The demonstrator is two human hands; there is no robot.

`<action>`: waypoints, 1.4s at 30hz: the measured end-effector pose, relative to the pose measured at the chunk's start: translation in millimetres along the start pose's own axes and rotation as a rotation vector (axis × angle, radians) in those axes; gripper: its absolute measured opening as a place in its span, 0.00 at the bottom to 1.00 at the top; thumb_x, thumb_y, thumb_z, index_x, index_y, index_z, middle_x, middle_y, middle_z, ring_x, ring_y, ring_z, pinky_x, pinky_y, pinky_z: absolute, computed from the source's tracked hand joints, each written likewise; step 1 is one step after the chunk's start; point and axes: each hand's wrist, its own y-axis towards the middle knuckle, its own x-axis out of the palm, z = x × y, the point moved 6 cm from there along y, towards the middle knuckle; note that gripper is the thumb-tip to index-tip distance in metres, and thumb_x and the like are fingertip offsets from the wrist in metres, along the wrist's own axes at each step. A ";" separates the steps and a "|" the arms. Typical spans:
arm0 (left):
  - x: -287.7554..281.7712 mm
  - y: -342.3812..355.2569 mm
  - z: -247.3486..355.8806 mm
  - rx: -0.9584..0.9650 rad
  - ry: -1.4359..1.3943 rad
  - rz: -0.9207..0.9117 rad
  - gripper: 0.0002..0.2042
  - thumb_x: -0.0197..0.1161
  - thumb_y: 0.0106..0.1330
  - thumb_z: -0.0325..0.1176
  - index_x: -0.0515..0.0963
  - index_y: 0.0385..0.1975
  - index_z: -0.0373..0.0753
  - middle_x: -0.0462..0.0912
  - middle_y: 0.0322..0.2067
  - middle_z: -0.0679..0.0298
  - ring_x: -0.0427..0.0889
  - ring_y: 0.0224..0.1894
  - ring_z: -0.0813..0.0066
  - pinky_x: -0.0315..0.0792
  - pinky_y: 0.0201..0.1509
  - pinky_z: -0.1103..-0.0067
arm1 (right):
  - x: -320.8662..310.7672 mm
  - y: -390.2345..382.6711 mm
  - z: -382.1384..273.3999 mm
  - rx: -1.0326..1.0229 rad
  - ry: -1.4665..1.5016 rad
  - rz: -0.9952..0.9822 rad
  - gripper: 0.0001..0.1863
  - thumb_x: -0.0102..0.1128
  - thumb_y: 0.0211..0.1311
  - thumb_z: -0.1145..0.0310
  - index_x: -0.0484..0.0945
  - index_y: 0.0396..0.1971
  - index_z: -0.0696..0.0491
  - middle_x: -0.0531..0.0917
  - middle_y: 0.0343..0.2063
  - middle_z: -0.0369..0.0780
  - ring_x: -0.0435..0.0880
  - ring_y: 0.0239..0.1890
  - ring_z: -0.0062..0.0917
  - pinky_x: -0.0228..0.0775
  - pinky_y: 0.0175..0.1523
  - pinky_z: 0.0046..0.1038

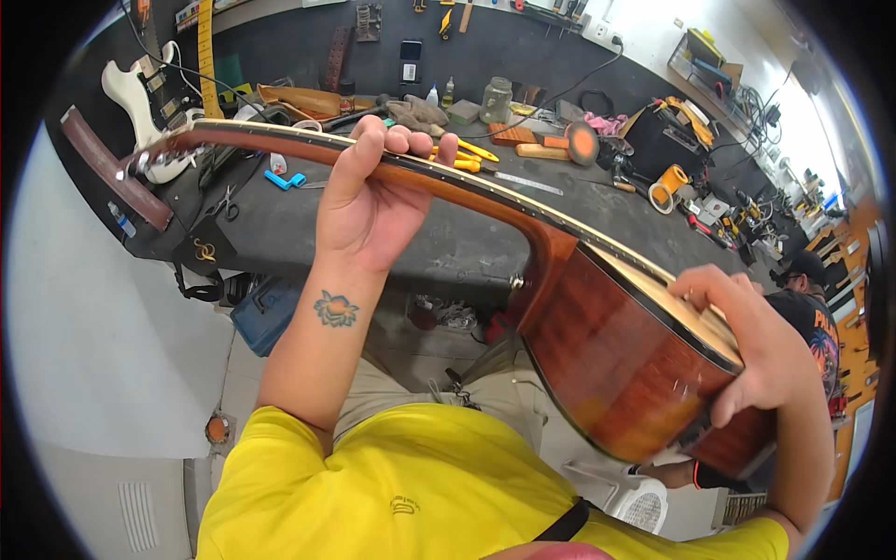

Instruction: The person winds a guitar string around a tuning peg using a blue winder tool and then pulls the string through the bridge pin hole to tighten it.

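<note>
An acoustic guitar (621, 355) with a glossy reddish-brown body is held across in front of me, its side and neck turned toward me. Its headstock with metal tuners points to the far left. My left hand (373, 210) is wrapped round the neck from below, thumb on the near side and fingertips over the fretboard. At the right, my right hand (765, 341) grips the body's upper edge. Its fingers reach over the pale top, where the strings are, and its thumb lies against the side. Part of those fingertips is hidden.
Behind the guitar runs a dark workbench (457, 229) with scissors (224, 203), a glass jar (497, 100), yellow-handled tools and a steel ruler (529, 182). A white electric guitar body (140, 93) leans at the left. Another person (810, 294) in dark clothing is at the right.
</note>
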 end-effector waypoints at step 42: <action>-141.1 -13.1 -110.7 -0.230 -0.131 0.437 0.15 0.67 0.76 0.45 0.78 0.39 0.37 0.77 0.35 0.66 0.73 0.40 0.72 0.70 0.48 0.75 | 348.2 -47.5 209.2 0.637 1.697 -0.201 0.14 0.81 0.61 0.68 0.87 0.38 0.62 0.90 0.32 0.43 0.88 0.33 0.26 0.81 0.43 0.26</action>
